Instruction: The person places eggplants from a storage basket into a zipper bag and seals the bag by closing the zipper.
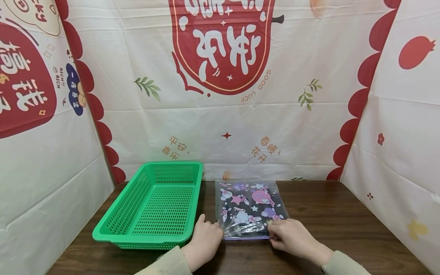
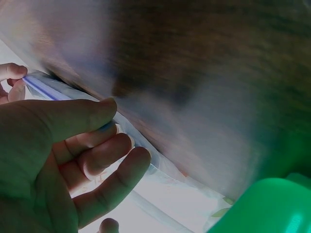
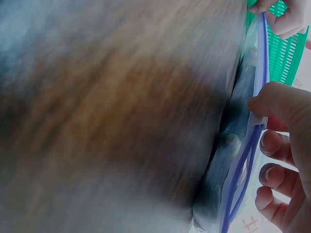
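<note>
A clear zip bag (image 1: 254, 208) printed with pink, purple and white cartoon figures and stars lies flat on the table, its purple zip strip (image 3: 266, 53) along the near edge. My left hand (image 1: 206, 240) pinches the near left corner of this strip between thumb and fingers. Farther right along the same edge, my right hand (image 1: 292, 237) pinches the zip at a small whitish slider (image 3: 258, 119). In the right wrist view the two purple strips stand apart on one side of that hand and run together on the other. Dark contents show through the plastic.
Left of the bag stands a green plastic basket (image 1: 198, 193) with slotted walls, close beside my left hand. The dark wooden table (image 1: 319, 214) reaches back to a printed cloth (image 1: 220, 118), with more cloth on both sides.
</note>
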`<state>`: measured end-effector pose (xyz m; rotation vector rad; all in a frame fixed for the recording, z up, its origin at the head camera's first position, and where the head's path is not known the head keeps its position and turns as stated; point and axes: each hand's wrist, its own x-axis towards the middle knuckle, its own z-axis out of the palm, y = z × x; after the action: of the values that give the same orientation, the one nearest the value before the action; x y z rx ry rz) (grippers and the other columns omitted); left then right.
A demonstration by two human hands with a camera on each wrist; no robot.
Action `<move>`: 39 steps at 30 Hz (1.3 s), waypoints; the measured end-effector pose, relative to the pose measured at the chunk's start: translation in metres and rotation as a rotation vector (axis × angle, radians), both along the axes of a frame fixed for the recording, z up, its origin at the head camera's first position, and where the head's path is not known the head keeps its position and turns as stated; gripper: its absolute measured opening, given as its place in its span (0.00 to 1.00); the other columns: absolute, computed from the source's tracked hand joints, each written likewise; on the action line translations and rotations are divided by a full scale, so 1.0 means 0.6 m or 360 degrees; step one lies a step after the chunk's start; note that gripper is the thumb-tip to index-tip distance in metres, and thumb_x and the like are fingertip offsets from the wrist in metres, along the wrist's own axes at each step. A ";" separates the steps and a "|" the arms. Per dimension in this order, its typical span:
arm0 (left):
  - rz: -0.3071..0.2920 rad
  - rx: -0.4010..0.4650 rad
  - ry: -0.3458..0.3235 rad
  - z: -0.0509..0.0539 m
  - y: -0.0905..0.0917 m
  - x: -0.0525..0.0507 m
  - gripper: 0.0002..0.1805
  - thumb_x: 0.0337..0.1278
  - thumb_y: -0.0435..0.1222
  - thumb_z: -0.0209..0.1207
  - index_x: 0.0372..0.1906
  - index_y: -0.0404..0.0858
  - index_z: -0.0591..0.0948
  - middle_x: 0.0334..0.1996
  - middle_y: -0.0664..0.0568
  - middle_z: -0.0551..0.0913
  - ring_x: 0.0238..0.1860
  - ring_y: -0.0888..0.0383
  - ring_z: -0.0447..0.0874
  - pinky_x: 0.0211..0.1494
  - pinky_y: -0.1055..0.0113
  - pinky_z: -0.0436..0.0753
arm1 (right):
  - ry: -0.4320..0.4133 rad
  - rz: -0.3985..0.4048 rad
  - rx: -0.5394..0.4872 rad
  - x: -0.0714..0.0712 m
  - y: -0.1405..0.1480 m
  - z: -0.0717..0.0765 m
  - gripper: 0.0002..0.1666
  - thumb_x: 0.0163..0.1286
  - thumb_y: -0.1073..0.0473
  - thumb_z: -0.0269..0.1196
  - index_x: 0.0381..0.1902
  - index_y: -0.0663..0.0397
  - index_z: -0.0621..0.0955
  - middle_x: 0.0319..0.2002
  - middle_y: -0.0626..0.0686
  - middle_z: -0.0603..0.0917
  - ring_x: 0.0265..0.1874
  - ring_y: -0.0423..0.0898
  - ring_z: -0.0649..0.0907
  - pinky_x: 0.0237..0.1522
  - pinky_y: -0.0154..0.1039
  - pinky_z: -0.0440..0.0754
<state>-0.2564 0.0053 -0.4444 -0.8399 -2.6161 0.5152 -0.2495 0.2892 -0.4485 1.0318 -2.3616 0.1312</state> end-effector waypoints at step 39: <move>-0.0006 -0.0005 -0.0032 0.004 0.000 0.000 0.03 0.52 0.43 0.66 0.27 0.50 0.86 0.20 0.57 0.77 0.20 0.58 0.73 0.41 0.56 0.64 | -0.0110 -0.0095 0.0018 0.006 0.022 -0.001 0.20 0.45 0.57 0.72 0.19 0.34 0.70 0.20 0.30 0.65 0.17 0.29 0.62 0.21 0.31 0.62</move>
<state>-0.2564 0.0050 -0.4421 -0.8552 -2.6321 0.5130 -0.2456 0.3022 -0.4490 0.9759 -2.4555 0.1333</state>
